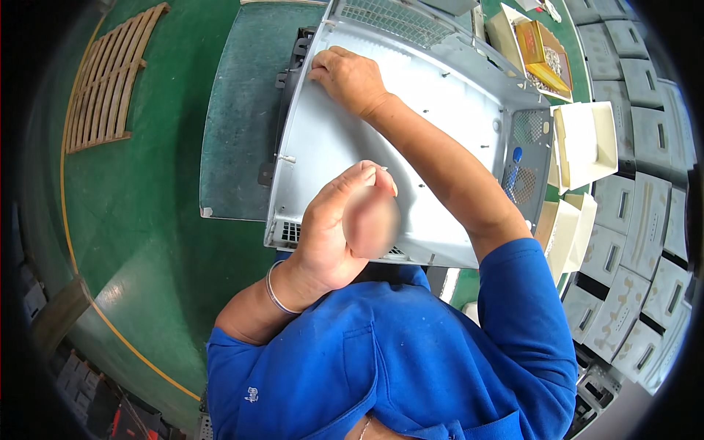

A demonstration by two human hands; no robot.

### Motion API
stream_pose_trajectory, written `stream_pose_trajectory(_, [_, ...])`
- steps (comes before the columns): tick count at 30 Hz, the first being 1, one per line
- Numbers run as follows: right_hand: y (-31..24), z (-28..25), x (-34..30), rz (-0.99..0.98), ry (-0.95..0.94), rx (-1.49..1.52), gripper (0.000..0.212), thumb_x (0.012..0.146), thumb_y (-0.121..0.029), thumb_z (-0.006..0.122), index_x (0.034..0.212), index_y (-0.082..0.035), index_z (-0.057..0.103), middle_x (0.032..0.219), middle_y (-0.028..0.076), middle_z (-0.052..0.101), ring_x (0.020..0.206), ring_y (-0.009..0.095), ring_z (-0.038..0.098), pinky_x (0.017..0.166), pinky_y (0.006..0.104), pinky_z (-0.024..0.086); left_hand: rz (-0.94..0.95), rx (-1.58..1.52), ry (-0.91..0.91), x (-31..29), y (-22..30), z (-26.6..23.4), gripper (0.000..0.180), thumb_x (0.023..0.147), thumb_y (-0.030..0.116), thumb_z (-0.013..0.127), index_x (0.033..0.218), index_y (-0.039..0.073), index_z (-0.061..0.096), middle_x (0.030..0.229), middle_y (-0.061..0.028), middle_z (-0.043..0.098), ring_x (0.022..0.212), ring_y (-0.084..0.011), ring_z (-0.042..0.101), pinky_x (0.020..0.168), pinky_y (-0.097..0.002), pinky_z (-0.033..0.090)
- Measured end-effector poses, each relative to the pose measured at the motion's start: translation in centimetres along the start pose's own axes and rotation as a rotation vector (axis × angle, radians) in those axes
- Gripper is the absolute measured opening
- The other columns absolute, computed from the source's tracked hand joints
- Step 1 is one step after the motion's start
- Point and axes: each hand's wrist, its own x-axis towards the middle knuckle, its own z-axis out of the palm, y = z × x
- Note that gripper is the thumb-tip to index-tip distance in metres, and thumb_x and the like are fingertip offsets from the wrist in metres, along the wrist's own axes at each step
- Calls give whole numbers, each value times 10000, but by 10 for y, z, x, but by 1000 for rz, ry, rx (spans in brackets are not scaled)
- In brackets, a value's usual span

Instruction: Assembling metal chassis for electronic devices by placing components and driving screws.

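A grey sheet-metal chassis lies open on a green mat, with vent grilles at its far and right walls. My right hand reaches across it to the far left wall, fingers curled over the wall's edge next to a black bracket. My left hand, a thin bangle on its wrist, is raised above the chassis's near edge. Its thumb and fingers are pinched on a small pale part, too small to make out.
A blue-handled tool stands by the chassis's right grille. White plastic trays and a yellow box of small parts sit to the right. Stacked grey metal panels fill the far right. A wooden slat pallet lies on the green floor at left.
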Motion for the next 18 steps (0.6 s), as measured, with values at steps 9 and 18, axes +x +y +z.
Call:
stream_pose_trajectory(9, [15,-2,3,45,-92,338,109,773,-74,560,837,-67,647,808,92,625,689,210,595,660,280,478,3,11,0,0,0,1,250,935,246,330,826,81,483,509,33,315,388,-59,238,339,-198,207])
stream_pose_trajectory(18, [14,-4,0,-208,-6,61,127,772,-69,552,862,-112,631,801,43,609,697,234,596,622,313,491,7,21,7,0,0,2,250,935,245,331,817,77,475,509,30,316,390,-59,241,339,-199,211])
